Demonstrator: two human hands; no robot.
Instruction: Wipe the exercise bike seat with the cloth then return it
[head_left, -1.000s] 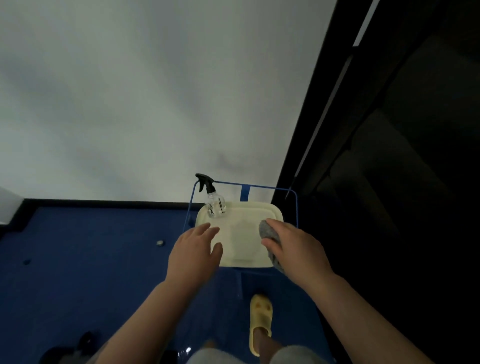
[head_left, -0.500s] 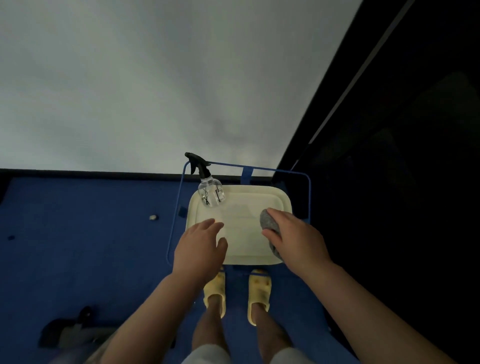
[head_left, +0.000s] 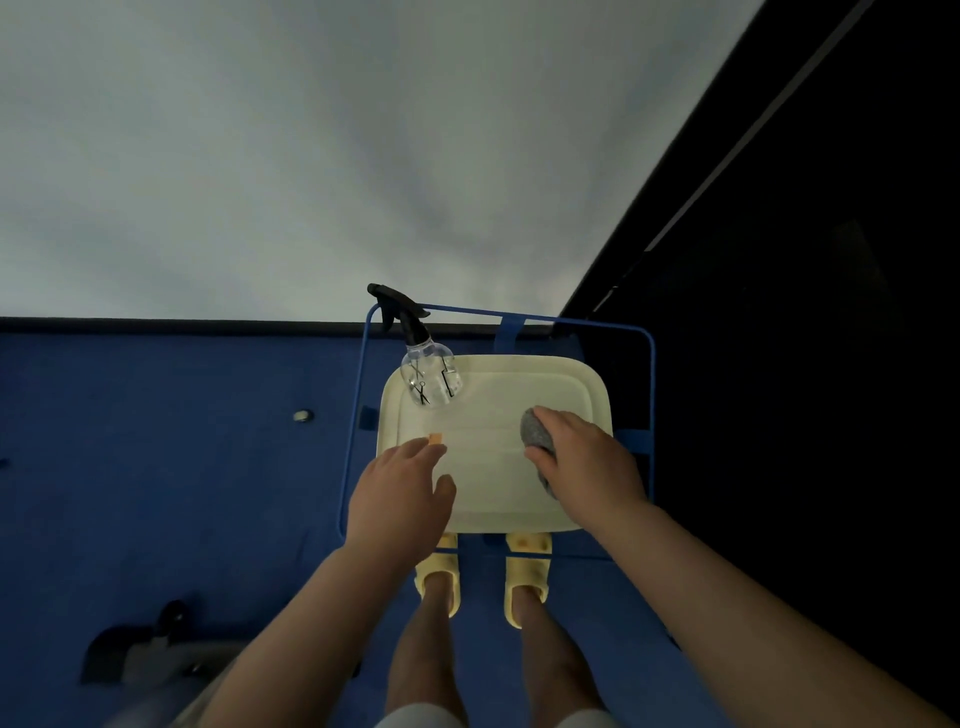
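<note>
My right hand (head_left: 587, 462) grips a balled grey cloth (head_left: 535, 434) over the right side of a cream tray (head_left: 493, 415), which rests on a blue wire-frame stand (head_left: 649, 343). Whether the cloth touches the tray I cannot tell. My left hand (head_left: 397, 493) hovers over the tray's near left corner, fingers loosely spread, holding nothing. A clear spray bottle (head_left: 428, 374) with a black trigger stands at the tray's far left corner. The exercise bike seat is not in view.
A small orange tag (head_left: 435, 439) lies on the tray by my left fingertips. My feet in yellow slippers (head_left: 527, 571) stand on blue floor just under the tray's near edge. A white wall rises behind. Dark panels fill the right side. A grey and black object (head_left: 140, 654) sits at bottom left.
The view has come closer to the tray and tilted down, showing both legs. Both hands keep their places over the tray, the cloth still in my right hand.
</note>
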